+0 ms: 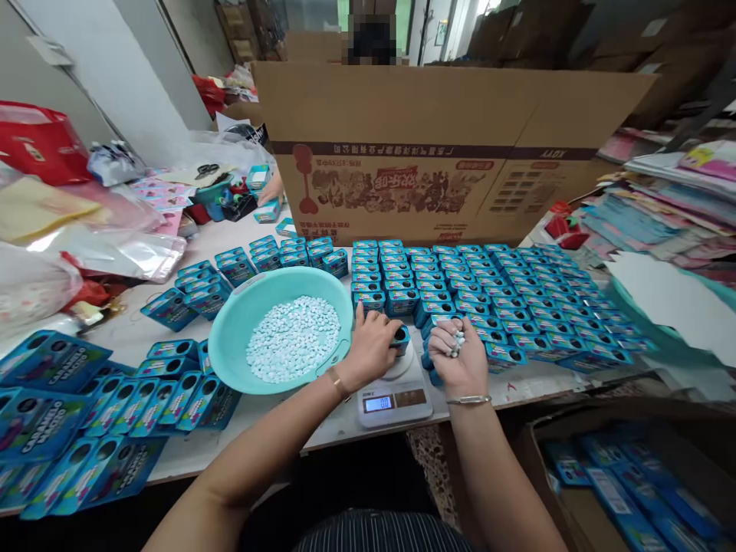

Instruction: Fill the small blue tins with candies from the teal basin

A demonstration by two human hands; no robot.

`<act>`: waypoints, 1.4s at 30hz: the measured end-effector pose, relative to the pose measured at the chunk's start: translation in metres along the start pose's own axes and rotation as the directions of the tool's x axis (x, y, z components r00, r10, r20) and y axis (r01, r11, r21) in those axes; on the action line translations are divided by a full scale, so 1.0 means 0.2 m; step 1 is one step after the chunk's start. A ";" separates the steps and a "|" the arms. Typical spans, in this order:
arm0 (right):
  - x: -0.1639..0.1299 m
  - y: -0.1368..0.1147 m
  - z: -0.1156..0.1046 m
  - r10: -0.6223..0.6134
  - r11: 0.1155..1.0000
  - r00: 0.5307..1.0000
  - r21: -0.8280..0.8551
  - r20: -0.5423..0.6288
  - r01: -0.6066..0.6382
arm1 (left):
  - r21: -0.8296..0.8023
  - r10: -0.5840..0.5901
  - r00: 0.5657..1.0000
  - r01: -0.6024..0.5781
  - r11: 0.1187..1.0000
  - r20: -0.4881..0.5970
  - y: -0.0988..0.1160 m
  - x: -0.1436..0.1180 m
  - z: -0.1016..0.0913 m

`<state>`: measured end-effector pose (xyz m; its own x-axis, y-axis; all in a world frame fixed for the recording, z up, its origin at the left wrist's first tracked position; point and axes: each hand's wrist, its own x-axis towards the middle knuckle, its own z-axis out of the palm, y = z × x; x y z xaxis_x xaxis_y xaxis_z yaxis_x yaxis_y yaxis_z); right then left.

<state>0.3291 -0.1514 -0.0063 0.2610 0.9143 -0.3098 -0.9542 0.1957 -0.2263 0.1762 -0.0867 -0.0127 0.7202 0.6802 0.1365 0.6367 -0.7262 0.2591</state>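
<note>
My left hand (371, 346) reaches over the scale's pan, its fingers curled against a small blue candy box (402, 337) with a dark round hole in its top. Part of that box is hidden by the hand. The kitchen scale (395, 404) sits at the table's front edge, and its lit display reads 0.0. Turned palm up just right of the scale, my right hand (464, 360) is closed around several small pale candies (457, 344). A turquoise basin (230, 341) left of my left hand holds many pale blue and white candies (293, 337).
Rows of blue boxes (517, 307) stand behind and right of the scale; more boxes (120, 402) crowd the left. A large cardboard carton (402, 107) blocks the back, with another person's hand (276, 188) beside it. An open carton (546, 468) with blue packs sits lower right.
</note>
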 end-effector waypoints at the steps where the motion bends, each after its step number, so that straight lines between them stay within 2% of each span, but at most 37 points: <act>1: 0.00 0.00 0.01 -0.005 1.000 1.000 -0.004 -0.012 0.005 | 0.012 -0.007 1.000 0.007 1.000 0.025 -0.01 0.02 0.02; 3: 0.01 0.00 0.01 -0.011 1.000 0.999 -0.015 -0.034 0.010 | -0.007 -0.029 1.000 0.029 1.000 0.001 -0.02 0.02 0.00; 5: 0.02 0.00 0.01 -0.015 0.999 0.999 -0.032 -0.049 0.014 | -0.073 -0.061 0.984 0.049 0.996 -0.170 -0.06 -0.07 -0.09; 6: 0.02 0.00 0.01 -0.019 0.999 0.998 -0.043 -0.056 0.017 | -0.116 -0.090 0.952 0.059 0.991 -0.292 -0.08 -0.13 -0.15; 8: 0.03 0.00 0.01 -0.031 0.998 0.997 -0.065 -0.072 0.026 | -0.221 -0.196 0.832 0.091 0.971 -0.519 -0.13 -0.29 -0.28; 10: 0.04 0.00 0.02 -0.039 0.996 0.995 -0.082 -0.088 0.032 | -0.343 -0.381 0.663 0.195 0.919 -0.644 -0.19 -0.46 -0.37; 11: 0.05 0.01 0.02 -0.041 0.996 0.995 -0.088 -0.094 0.033 | -0.414 -0.447 0.588 0.201 0.888 -0.674 -0.21 -0.54 -0.39; 13: 0.07 0.02 0.04 -0.040 0.995 0.994 -0.096 -0.098 0.031 | -0.555 -0.580 0.492 0.214 0.804 -0.650 -0.23 -0.67 -0.37; 15: 0.08 0.03 0.06 -0.040 0.993 0.996 -0.114 -0.080 0.030 | -0.652 -0.674 0.456 0.236 0.721 -0.581 -0.23 -0.76 -0.31; 17: 0.10 0.03 0.08 -0.038 0.989 0.998 -0.142 -0.051 0.030 | -0.703 -0.724 0.446 0.252 0.665 -0.525 -0.21 -0.80 -0.24; 19: 0.11 0.04 0.09 -0.039 0.986 0.999 -0.163 -0.034 0.033 | -0.736 -0.738 0.468 0.236 0.635 -0.486 -0.20 -0.81 -0.19; 22: 0.12 0.04 0.12 -0.050 0.985 0.997 -0.166 -0.056 0.040 | -0.758 -0.722 0.525 0.204 0.620 -0.450 -0.20 -0.79 -0.16; 26: 0.12 0.05 0.15 -0.067 0.981 0.995 -0.189 -0.073 0.053 | -0.740 -0.658 0.614 0.173 0.650 -0.435 -0.21 -0.75 -0.15; 31: 0.14 0.07 0.16 -0.076 0.962 0.997 -0.266 -0.028 0.066 | -0.692 -0.531 0.732 0.114 0.712 -0.426 -0.19 -0.68 -0.15; 34: 0.15 0.10 0.18 -0.088 0.952 0.996 -0.298 -0.034 0.074 | -0.633 -0.419 0.793 0.056 0.772 -0.442 -0.16 -0.58 -0.15; 38: 0.17 0.17 0.21 -0.129 0.939 0.990 -0.330 -0.064 0.101 | -0.556 -0.251 0.870 -0.032 0.831 -0.424 -0.13 -0.38 -0.11; 42: 0.20 0.23 0.21 -0.216 0.904 0.976 -0.384 -0.039 0.185 | -0.490 -0.142 0.938 -0.033 0.871 -0.316 -0.09 -0.15 -0.03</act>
<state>0.2900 -0.0907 0.0106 0.4661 0.8361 -0.2892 -0.7586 0.2095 -0.6169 0.1424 -0.0934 -0.0163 0.4982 0.7729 0.3930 0.3960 -0.6060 0.6899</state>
